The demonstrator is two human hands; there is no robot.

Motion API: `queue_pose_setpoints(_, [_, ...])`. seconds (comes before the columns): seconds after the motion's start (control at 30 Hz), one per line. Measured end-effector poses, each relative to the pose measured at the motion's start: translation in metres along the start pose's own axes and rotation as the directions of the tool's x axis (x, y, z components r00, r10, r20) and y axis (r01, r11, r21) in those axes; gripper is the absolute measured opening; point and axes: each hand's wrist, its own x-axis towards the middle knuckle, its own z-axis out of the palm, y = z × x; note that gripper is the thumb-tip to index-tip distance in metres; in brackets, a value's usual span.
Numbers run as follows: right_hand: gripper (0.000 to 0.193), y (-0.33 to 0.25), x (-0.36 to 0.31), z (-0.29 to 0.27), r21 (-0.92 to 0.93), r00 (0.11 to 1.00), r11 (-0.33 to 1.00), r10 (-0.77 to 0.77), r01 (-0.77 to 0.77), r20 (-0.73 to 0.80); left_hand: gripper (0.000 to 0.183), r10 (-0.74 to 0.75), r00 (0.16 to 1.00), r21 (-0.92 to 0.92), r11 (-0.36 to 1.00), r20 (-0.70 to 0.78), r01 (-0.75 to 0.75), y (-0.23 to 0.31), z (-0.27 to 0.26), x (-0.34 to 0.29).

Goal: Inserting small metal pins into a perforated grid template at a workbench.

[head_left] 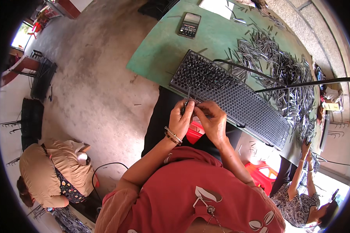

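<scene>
My left hand (179, 122) is closed around a few thin dark strips (188, 93), one of which sticks up past the fingertips. My right hand (214, 121) is pinched right beside the left thumb; whatever lies between its fingers is too small to make out. Just beyond both hands a long black tray (247, 110) with rows of round holes lies slantwise along the near table edge. Small dark upright pieces (206, 72) fill the holes at its left end, while the holes toward the right look bare.
Loose grey strips (287, 73) lie heaped on the green table (151, 52) behind the tray. A phone (189, 25) rests at the far left. Black rods (311, 82) cross above the tray. One person (299, 198) works at the right; another (54, 174) bends low at left. A red stool (260, 174) stands nearby.
</scene>
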Motion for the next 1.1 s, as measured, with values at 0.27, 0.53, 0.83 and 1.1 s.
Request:
queue_pose_setpoints(0.27, [0.019, -0.008, 0.008, -0.009, 0.182, 0.953, 0.938, 0.276, -0.295, 0.122, 0.028, -0.031, 0.999, 0.095, 0.995, 0.007, 0.03, -0.005, -0.008, 0.006])
queue_pose_setpoints(0.53, [0.018, -0.015, 0.022, -0.02, -0.006, 0.976, 0.999, 0.049, -0.049, 0.211, 0.029, -0.109, 0.992, -0.029, 0.993, 0.066, 0.111, 0.005, -0.009, 0.0])
queue_pose_setpoints(0.83, [0.007, -0.016, 0.035, -0.02, 0.025, 0.995, 0.996, -0.09, 0.091, -0.043, 0.031, -0.229, 0.971, -0.047, 0.971, 0.069, 0.233, 0.003, -0.02, 0.0])
queue_pose_setpoints(1.1, [0.01, -0.004, 0.064, -0.004, -0.175, 0.933, 0.929, -0.346, 0.326, -0.096, 0.031, -0.305, 0.934, 0.007, 0.951, 0.185, 0.309, -0.004, -0.026, -0.001])
